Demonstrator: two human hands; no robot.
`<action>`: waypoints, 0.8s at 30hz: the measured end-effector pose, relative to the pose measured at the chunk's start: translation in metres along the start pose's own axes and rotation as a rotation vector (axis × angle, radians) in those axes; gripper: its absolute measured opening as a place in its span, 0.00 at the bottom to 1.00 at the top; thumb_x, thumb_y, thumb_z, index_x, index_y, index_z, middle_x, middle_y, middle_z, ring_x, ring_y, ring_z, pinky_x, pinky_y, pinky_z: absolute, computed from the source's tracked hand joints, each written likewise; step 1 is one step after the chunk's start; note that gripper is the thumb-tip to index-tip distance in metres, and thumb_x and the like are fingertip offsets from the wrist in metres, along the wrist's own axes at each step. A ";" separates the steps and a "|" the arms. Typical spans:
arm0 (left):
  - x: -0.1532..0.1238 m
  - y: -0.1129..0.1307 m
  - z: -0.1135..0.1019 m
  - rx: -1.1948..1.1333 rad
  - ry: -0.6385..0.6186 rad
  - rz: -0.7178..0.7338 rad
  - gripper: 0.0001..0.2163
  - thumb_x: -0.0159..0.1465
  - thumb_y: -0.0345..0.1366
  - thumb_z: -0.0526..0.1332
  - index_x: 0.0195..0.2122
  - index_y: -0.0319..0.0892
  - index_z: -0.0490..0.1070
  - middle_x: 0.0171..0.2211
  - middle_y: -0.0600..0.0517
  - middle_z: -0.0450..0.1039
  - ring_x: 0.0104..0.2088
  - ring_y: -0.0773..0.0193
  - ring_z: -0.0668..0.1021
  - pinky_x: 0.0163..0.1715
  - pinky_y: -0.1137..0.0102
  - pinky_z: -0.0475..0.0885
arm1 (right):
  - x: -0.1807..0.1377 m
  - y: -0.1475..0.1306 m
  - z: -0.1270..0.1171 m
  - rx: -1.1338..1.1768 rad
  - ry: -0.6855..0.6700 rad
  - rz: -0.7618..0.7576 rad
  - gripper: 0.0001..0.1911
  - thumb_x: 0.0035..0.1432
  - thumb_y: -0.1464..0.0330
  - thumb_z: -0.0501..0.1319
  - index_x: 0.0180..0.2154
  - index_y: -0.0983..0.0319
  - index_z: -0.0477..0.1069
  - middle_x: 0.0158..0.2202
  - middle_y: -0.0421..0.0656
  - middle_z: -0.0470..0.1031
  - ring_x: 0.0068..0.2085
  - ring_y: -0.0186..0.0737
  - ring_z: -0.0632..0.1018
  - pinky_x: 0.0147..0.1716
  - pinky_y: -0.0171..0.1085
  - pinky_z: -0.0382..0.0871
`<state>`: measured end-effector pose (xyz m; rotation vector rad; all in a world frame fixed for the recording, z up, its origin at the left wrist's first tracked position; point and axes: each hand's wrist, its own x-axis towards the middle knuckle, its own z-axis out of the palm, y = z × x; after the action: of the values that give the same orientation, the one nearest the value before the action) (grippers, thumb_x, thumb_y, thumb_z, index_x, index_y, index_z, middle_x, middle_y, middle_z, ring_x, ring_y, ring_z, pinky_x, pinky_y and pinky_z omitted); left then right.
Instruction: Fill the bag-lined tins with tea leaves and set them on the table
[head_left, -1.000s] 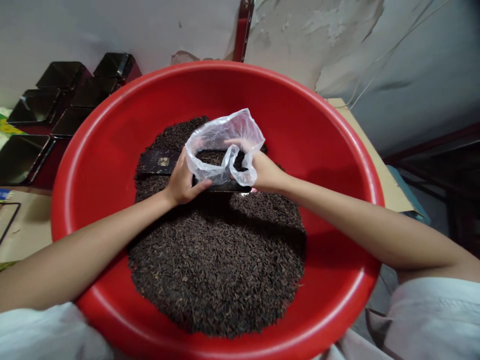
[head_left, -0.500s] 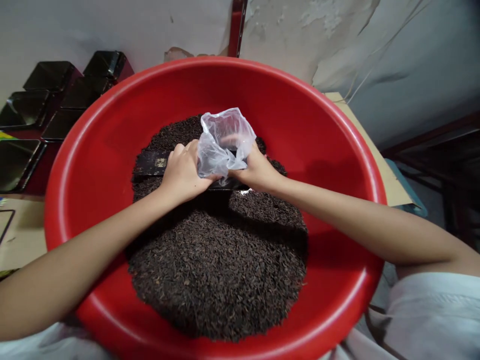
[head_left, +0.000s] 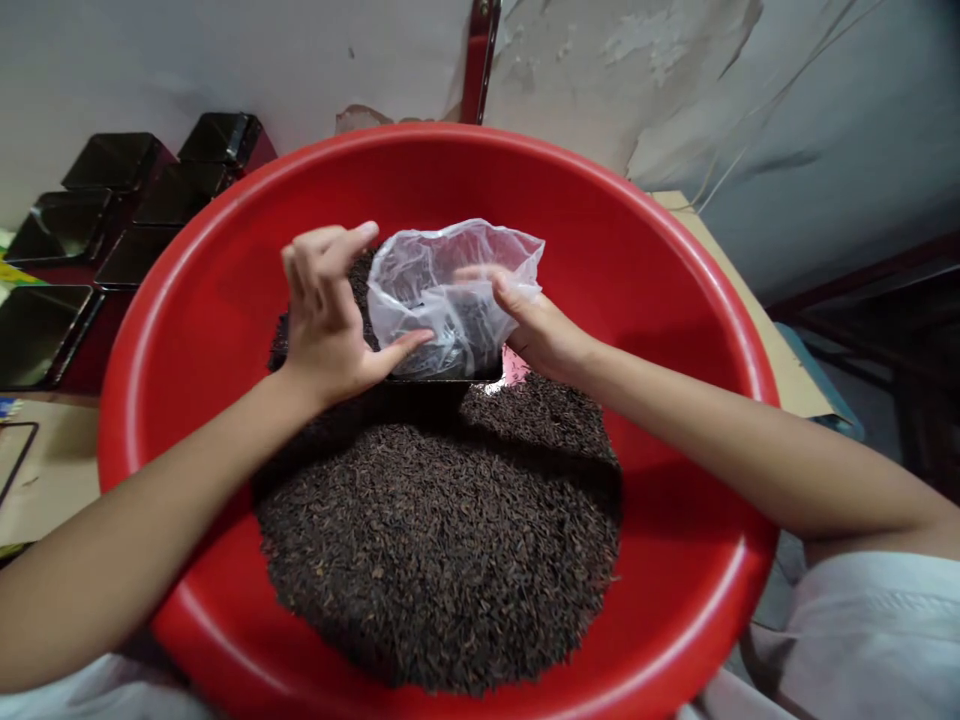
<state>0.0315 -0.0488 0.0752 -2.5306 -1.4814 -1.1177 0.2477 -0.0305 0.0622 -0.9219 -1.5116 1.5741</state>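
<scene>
A clear plastic bag (head_left: pixel 457 255) stands with its mouth spread open, its lower part inside a dark tin (head_left: pixel 484 372) set in the loose dark tea leaves (head_left: pixel 442 540). My left hand (head_left: pixel 322 320) is to the left of the bag, fingers raised and apart, thumb tip against the bag's near side. At the right, my right hand (head_left: pixel 544 325) has the bag's side between its thumb and fingers; the fingers show through the film. The tin's bottom is hidden in the tea.
A big red basin (head_left: pixel 675 300) holds the tea. Several dark open tins (head_left: pixel 45 330) stand at the left, on a tan surface (head_left: pixel 60 470). Behind are a peeling wall (head_left: pixel 637 60) and a dark red post (head_left: pixel 480 60). A cardboard sheet (head_left: pixel 787 365) lies at the right.
My left hand has let go of the bag, moved left and spread its fingers. The bag's mouth is wider. My right hand has shifted slightly right. The dark lid-like piece at left is now mostly covered.
</scene>
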 end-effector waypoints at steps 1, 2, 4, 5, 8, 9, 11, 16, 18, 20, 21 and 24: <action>0.001 0.003 -0.005 0.067 0.016 0.099 0.39 0.45 0.52 0.69 0.56 0.43 0.59 0.54 0.42 0.64 0.54 0.42 0.67 0.56 0.49 0.58 | 0.001 0.002 -0.002 -0.028 -0.024 -0.014 0.38 0.43 0.43 0.60 0.49 0.59 0.61 0.55 0.49 0.66 0.57 0.48 0.67 0.57 0.50 0.62; 0.002 0.007 -0.009 0.122 -0.003 0.188 0.38 0.47 0.51 0.69 0.57 0.43 0.59 0.54 0.42 0.65 0.54 0.41 0.67 0.57 0.48 0.57 | 0.001 0.004 -0.004 -0.088 -0.056 -0.039 0.43 0.39 0.43 0.63 0.52 0.58 0.60 0.57 0.50 0.64 0.59 0.49 0.65 0.58 0.50 0.59; 0.003 0.018 -0.018 0.184 -0.105 0.284 0.31 0.52 0.46 0.66 0.56 0.45 0.62 0.52 0.45 0.68 0.53 0.42 0.69 0.56 0.47 0.57 | 0.003 0.008 -0.008 -0.282 -0.142 -0.120 0.54 0.28 0.44 0.69 0.56 0.57 0.57 0.60 0.49 0.59 0.63 0.51 0.57 0.62 0.51 0.51; 0.003 0.024 -0.021 0.193 -0.158 0.288 0.25 0.55 0.44 0.64 0.54 0.46 0.65 0.50 0.47 0.71 0.52 0.43 0.70 0.56 0.46 0.58 | 0.003 0.009 -0.010 -0.386 -0.186 -0.164 0.58 0.23 0.46 0.71 0.57 0.57 0.56 0.61 0.49 0.57 0.65 0.52 0.53 0.63 0.52 0.47; 0.002 0.038 -0.028 0.159 -0.226 0.227 0.09 0.57 0.37 0.61 0.39 0.49 0.74 0.37 0.52 0.76 0.46 0.47 0.74 0.54 0.46 0.61 | 0.004 0.008 -0.013 -0.610 -0.294 -0.254 0.62 0.18 0.50 0.74 0.58 0.58 0.57 0.63 0.49 0.52 0.67 0.53 0.44 0.65 0.53 0.38; 0.001 0.040 -0.030 0.148 -0.218 0.222 0.06 0.57 0.36 0.60 0.36 0.50 0.74 0.33 0.53 0.77 0.44 0.49 0.75 0.53 0.47 0.63 | 0.004 0.007 -0.013 -0.653 -0.314 -0.265 0.62 0.18 0.51 0.74 0.58 0.59 0.57 0.64 0.49 0.51 0.67 0.53 0.44 0.65 0.52 0.38; 0.000 0.042 -0.034 0.115 -0.157 0.322 0.06 0.58 0.34 0.58 0.31 0.52 0.73 0.31 0.57 0.77 0.40 0.54 0.77 0.52 0.51 0.66 | 0.004 0.005 -0.015 -0.712 -0.316 -0.262 0.60 0.20 0.54 0.75 0.58 0.59 0.58 0.63 0.49 0.53 0.67 0.52 0.45 0.66 0.51 0.38; -0.006 0.044 -0.042 -0.078 -0.116 0.579 0.08 0.58 0.32 0.55 0.26 0.52 0.70 0.30 0.60 0.76 0.29 0.64 0.77 0.43 0.61 0.73 | 0.006 0.005 -0.021 -0.671 -0.261 -0.193 0.58 0.20 0.55 0.75 0.57 0.58 0.60 0.61 0.48 0.57 0.66 0.52 0.48 0.66 0.50 0.36; -0.009 0.046 -0.042 -0.133 -0.101 0.436 0.05 0.57 0.37 0.56 0.31 0.54 0.71 0.28 0.58 0.74 0.29 0.61 0.76 0.39 0.60 0.73 | 0.006 0.003 -0.022 -0.515 -0.252 -0.143 0.57 0.23 0.49 0.72 0.57 0.58 0.59 0.63 0.47 0.55 0.66 0.51 0.49 0.66 0.51 0.39; -0.011 0.049 -0.040 -0.188 0.048 0.301 0.08 0.57 0.38 0.56 0.38 0.53 0.70 0.30 0.55 0.71 0.32 0.59 0.74 0.38 0.59 0.72 | 0.005 -0.003 -0.020 -0.264 -0.241 -0.100 0.52 0.31 0.40 0.65 0.56 0.59 0.59 0.63 0.48 0.56 0.64 0.50 0.55 0.63 0.51 0.48; -0.011 0.049 -0.039 -0.206 0.132 0.227 0.09 0.57 0.38 0.57 0.40 0.52 0.69 0.32 0.53 0.69 0.34 0.59 0.73 0.38 0.58 0.71 | 0.003 -0.008 -0.017 -0.139 -0.229 -0.082 0.50 0.34 0.37 0.60 0.54 0.59 0.61 0.61 0.48 0.59 0.62 0.50 0.60 0.61 0.51 0.54; -0.008 0.045 -0.036 -0.263 0.111 -0.039 0.17 0.57 0.41 0.61 0.48 0.49 0.65 0.42 0.49 0.64 0.44 0.55 0.70 0.43 0.58 0.71 | -0.006 -0.026 -0.009 -0.021 -0.059 -0.049 0.37 0.41 0.38 0.57 0.43 0.59 0.68 0.48 0.46 0.72 0.51 0.46 0.72 0.51 0.47 0.67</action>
<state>0.0429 -0.0919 0.1122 -2.5566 -1.4492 -1.5261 0.2591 -0.0311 0.0881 -0.8510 -1.5828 1.5650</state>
